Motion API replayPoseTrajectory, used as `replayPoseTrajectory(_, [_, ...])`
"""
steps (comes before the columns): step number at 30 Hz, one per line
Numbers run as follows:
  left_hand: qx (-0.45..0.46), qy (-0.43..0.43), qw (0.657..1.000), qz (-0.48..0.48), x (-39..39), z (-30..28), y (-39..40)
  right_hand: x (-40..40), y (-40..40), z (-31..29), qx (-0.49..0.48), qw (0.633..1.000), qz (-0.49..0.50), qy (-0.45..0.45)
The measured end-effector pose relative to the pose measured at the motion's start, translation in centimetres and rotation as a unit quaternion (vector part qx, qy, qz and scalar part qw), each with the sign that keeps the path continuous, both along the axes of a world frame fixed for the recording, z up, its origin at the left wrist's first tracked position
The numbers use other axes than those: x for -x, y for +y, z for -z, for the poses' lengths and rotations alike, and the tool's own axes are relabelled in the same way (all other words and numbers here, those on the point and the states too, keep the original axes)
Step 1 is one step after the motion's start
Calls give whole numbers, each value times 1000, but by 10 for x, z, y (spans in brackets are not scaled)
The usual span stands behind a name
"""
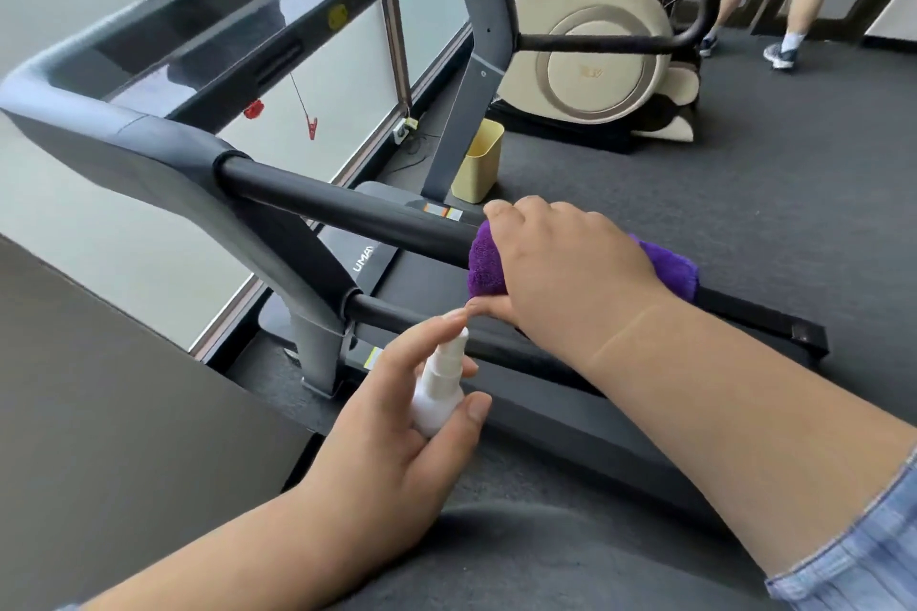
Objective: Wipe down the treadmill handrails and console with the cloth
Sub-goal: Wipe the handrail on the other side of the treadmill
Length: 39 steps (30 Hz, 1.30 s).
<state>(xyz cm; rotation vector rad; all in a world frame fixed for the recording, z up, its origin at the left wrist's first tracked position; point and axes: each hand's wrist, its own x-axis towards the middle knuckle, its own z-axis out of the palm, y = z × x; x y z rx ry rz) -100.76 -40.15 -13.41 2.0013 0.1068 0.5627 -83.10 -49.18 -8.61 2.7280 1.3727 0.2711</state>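
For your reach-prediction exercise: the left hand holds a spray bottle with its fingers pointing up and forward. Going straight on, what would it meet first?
Probably the right hand, whose thumb nearly touches the left hand fingertips, just beyond the white spray bottle. Depth is unclear; the lower black handrail may come first.

"UMA" on treadmill deck [364, 263]

Purple cloth [484, 263]: plush terry, fuzzy and matt. Near handrail [347, 206]: black foam-like sleeve, smooth with a soft sheen. Treadmill frame [149, 149]: grey moulded plastic, satin, faintly reflective. Console [208, 45]: dark panel, glossy, mirroring the window light. Spray bottle [439, 392]: white plastic, smooth and slightly shiny. Floor [744, 194]: dark grey carpet, coarse and matt. Yellow bin [479, 161]: thin plastic, dull finish. Rolled sleeve [863, 556]: pale blue woven cloth, denim-like.
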Motion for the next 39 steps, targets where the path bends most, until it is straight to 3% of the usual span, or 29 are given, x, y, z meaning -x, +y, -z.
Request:
replayPoseTrajectory(10, [15,16,999,-33,30,12,100,19,128,-8,14,1000,-5,16])
replayPoseTrajectory(23, [34,27,999,-4,53,36,181,39,263,-7,14,1000,-15,23])
replayPoseTrajectory(39, [-8,-10,996,85,29,22,143,24,201,-9,-17,995,23,94])
